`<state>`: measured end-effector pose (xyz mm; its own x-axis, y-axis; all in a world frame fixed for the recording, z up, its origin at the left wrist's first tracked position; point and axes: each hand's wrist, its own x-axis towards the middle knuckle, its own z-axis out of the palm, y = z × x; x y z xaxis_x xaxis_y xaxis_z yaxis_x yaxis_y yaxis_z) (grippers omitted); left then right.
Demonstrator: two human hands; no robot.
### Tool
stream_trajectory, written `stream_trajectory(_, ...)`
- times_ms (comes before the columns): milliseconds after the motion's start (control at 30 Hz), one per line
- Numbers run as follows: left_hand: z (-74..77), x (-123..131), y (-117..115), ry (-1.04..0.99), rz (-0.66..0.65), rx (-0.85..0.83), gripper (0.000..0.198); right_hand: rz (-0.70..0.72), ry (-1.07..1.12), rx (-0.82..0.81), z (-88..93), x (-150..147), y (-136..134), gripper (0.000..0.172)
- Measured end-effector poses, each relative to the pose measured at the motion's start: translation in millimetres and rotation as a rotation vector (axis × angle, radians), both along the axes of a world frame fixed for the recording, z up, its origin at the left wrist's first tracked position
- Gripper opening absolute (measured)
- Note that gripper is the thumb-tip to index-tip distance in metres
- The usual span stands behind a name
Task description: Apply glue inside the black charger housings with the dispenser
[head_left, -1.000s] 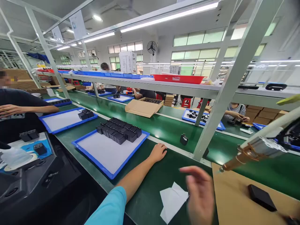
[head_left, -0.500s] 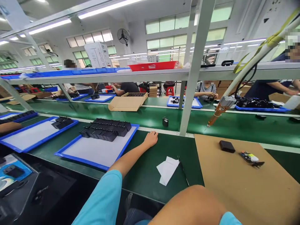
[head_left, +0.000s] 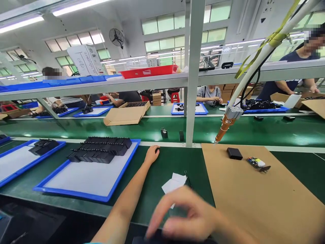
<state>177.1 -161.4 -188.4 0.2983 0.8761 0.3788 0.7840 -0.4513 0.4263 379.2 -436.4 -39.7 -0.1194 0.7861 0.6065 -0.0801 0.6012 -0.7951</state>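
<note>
My left hand (head_left: 151, 155) reaches out to the bench's far edge, by the green conveyor belt. Its fingers are curled, and a small dark thing (head_left: 157, 148) shows at them, too little of it visible to name. My right hand (head_left: 189, 213) is in the near foreground, blurred, with thumb and forefinger apart and nothing visible between them. Beyond it lie white paper pieces (head_left: 173, 183) and thin dark tweezers (head_left: 188, 179), partly hidden. Two black plug adapters (head_left: 164, 133) stand on the belt beyond my left hand.
Left, a blue-rimmed tray (head_left: 109, 196) bears rows of black adapters (head_left: 101, 149). At right, a cardboard sheet (head_left: 236, 189) holds a black case (head_left: 234, 153) and a small circuit assembly (head_left: 257, 163). An orange-tipped tool (head_left: 224, 128) hangs above, beside a post (head_left: 194, 84). Co-workers sit across the belt.
The view has shifted right. My right hand has come into sight over the bench's near side. A dark thing now shows at my left hand, and a second adapter is visible on the belt.
</note>
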Motion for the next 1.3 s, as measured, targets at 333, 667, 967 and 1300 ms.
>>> stream_trajectory(333, 5.7, 5, 65, -0.263, 0.192, -0.212, 0.062, -0.766, 0.292, -0.267, -45.0, 179, 117, 0.073)
stream_trajectory(667, 46.8, 38, 122, -0.434, 0.307, -0.257, 0.071, -0.377, 0.206, -0.464, -52.4, 143, 147, 0.06)
stream_trajectory(967, 101.3, 32, -3, -0.292, -0.181, -0.389, 0.083, -0.431, 0.207, -0.438, -53.6, 138, 139, 0.059)
stream_trajectory(1300, 98.0, -24, -143, -0.021, -0.452, -0.567, 0.069, -0.354, 0.172, -0.393, -49.4, 101, 91, 0.054)
